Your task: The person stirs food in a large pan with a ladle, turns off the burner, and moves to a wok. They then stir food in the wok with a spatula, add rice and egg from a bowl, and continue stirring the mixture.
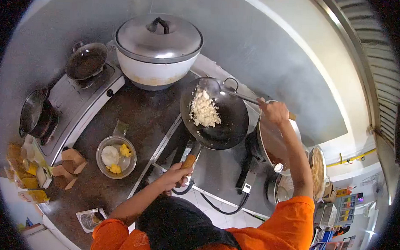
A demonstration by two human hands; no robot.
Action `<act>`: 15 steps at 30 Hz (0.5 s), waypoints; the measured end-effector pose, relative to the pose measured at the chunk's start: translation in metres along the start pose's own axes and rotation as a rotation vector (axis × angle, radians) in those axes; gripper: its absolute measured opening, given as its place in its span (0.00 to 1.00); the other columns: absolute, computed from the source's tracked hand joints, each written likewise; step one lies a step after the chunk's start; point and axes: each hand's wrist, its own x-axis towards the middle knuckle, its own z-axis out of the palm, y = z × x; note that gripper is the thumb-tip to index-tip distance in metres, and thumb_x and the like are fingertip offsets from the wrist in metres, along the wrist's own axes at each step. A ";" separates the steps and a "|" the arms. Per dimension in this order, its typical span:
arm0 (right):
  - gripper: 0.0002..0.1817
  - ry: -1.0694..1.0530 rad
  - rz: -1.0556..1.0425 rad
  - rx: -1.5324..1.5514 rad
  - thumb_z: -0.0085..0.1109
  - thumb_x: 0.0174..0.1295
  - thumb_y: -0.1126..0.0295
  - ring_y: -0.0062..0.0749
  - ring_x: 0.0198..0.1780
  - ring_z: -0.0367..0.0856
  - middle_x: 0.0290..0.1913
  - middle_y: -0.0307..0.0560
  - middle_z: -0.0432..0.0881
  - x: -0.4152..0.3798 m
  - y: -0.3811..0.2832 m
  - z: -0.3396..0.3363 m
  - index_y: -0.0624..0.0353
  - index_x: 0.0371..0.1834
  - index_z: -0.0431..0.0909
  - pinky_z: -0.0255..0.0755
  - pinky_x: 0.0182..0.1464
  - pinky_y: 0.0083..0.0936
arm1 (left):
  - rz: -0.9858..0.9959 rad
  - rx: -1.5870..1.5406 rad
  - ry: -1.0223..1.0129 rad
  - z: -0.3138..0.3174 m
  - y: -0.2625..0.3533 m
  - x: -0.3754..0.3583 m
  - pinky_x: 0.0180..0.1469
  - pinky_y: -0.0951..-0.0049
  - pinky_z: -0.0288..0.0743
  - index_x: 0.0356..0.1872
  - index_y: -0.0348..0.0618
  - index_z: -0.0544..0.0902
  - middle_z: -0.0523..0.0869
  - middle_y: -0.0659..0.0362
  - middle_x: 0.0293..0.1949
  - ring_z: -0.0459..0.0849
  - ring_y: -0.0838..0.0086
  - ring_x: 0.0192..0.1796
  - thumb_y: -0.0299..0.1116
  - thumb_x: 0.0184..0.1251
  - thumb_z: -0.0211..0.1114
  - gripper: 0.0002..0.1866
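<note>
My left hand (175, 176) is closed around the wooden handle of a dark wok (228, 121). In the wok, toward its left side, lies a heap of white, clumpy food (204, 109) that looks like rice. My right hand (275, 111) grips the long handle of a metal ladle (210, 86), whose head rests at the far side of the wok against the heap. Below my right forearm stands a large pot (278, 141) with reddish-brown contents. Left of the wok, a metal bowl (101, 163) holds white and yellow portions of food.
A big lidded white pot (155, 70) stands behind the wok. On the left, a two-burner stove (89, 92) carries two dark pans. Brown paper boxes (71, 164), yellow packets (32, 194) and a small metal tray (90, 219) sit on the dark counter (134, 107).
</note>
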 end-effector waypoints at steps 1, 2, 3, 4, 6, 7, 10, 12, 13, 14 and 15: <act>0.18 0.005 -0.003 0.006 0.42 0.70 0.56 0.46 0.30 0.84 0.27 0.51 0.82 0.003 0.011 0.005 0.35 0.58 0.75 0.78 0.30 0.39 | 0.001 0.001 0.008 -0.001 -0.003 0.002 0.19 0.79 0.67 0.42 0.44 0.74 0.72 0.66 0.30 0.71 0.84 0.22 0.38 0.67 0.62 0.11; 0.18 0.000 -0.011 -0.061 0.42 0.69 0.56 0.45 0.29 0.84 0.27 0.50 0.82 0.009 0.032 0.011 0.35 0.59 0.74 0.77 0.29 0.40 | -0.018 -0.024 0.024 -0.002 -0.006 0.004 0.18 0.80 0.63 0.47 0.44 0.73 0.73 0.64 0.31 0.69 0.84 0.21 0.35 0.66 0.62 0.13; 0.18 -0.005 -0.019 -0.128 0.43 0.69 0.55 0.44 0.29 0.83 0.26 0.50 0.81 0.013 0.044 0.015 0.35 0.60 0.73 0.77 0.28 0.40 | -0.038 -0.049 0.041 -0.002 -0.008 0.007 0.18 0.81 0.59 0.52 0.44 0.72 0.73 0.63 0.32 0.68 0.83 0.20 0.32 0.65 0.61 0.16; 0.18 -0.002 -0.023 -0.120 0.43 0.69 0.55 0.44 0.29 0.83 0.26 0.50 0.81 0.014 0.039 -0.003 0.35 0.60 0.73 0.77 0.28 0.40 | -0.039 -0.048 0.050 -0.001 -0.011 0.009 0.18 0.81 0.59 0.52 0.44 0.72 0.73 0.63 0.32 0.68 0.83 0.20 0.32 0.65 0.61 0.16; 0.18 -0.071 0.016 -0.020 0.47 0.66 0.63 0.43 0.37 0.85 0.34 0.51 0.84 0.013 0.025 -0.034 0.37 0.58 0.75 0.79 0.38 0.39 | 0.025 -0.017 0.023 0.001 -0.019 0.013 0.18 0.80 0.66 0.42 0.45 0.72 0.71 0.65 0.29 0.69 0.84 0.20 0.38 0.67 0.61 0.11; 0.18 -0.080 0.017 -0.011 0.47 0.66 0.63 0.43 0.37 0.85 0.34 0.51 0.84 0.011 0.016 -0.032 0.37 0.58 0.75 0.79 0.38 0.39 | 0.013 -0.014 0.025 0.005 -0.026 0.014 0.18 0.80 0.66 0.42 0.45 0.72 0.71 0.65 0.29 0.69 0.84 0.20 0.38 0.67 0.61 0.11; 0.15 -0.002 -0.152 -0.004 0.50 0.64 0.58 0.44 0.35 0.85 0.31 0.49 0.83 0.017 0.006 -0.046 0.41 0.51 0.79 0.80 0.36 0.37 | 0.044 -0.007 0.005 0.019 -0.046 0.030 0.18 0.79 0.68 0.43 0.45 0.68 0.72 0.64 0.28 0.71 0.83 0.20 0.37 0.70 0.58 0.11; 0.15 -0.107 -0.104 -0.118 0.54 0.61 0.54 0.45 0.36 0.85 0.30 0.49 0.84 0.017 0.023 -0.080 0.47 0.44 0.82 0.80 0.38 0.38 | 0.079 0.028 0.028 0.028 -0.060 0.042 0.19 0.79 0.69 0.43 0.45 0.67 0.73 0.64 0.28 0.72 0.83 0.20 0.38 0.70 0.57 0.11; 0.15 -0.118 -0.101 -0.115 0.54 0.61 0.54 0.45 0.36 0.85 0.30 0.49 0.84 0.018 0.033 -0.085 0.47 0.44 0.82 0.80 0.38 0.38 | 0.111 0.066 0.046 0.034 -0.065 0.044 0.19 0.79 0.70 0.42 0.46 0.67 0.73 0.64 0.28 0.73 0.83 0.21 0.38 0.70 0.57 0.11; 0.15 -0.062 -0.138 -0.085 0.54 0.61 0.54 0.45 0.37 0.85 0.31 0.49 0.84 0.020 0.045 -0.089 0.49 0.43 0.82 0.80 0.38 0.39 | 0.146 0.077 0.051 0.040 -0.068 0.046 0.20 0.78 0.71 0.42 0.46 0.66 0.73 0.64 0.28 0.74 0.82 0.21 0.40 0.71 0.58 0.12; 0.16 -0.006 -0.175 -0.054 0.54 0.61 0.54 0.45 0.38 0.86 0.32 0.49 0.85 0.019 0.050 -0.095 0.51 0.41 0.82 0.80 0.39 0.40 | 0.141 0.080 0.046 0.044 -0.072 0.049 0.20 0.78 0.71 0.42 0.46 0.66 0.73 0.64 0.28 0.74 0.82 0.21 0.40 0.71 0.58 0.12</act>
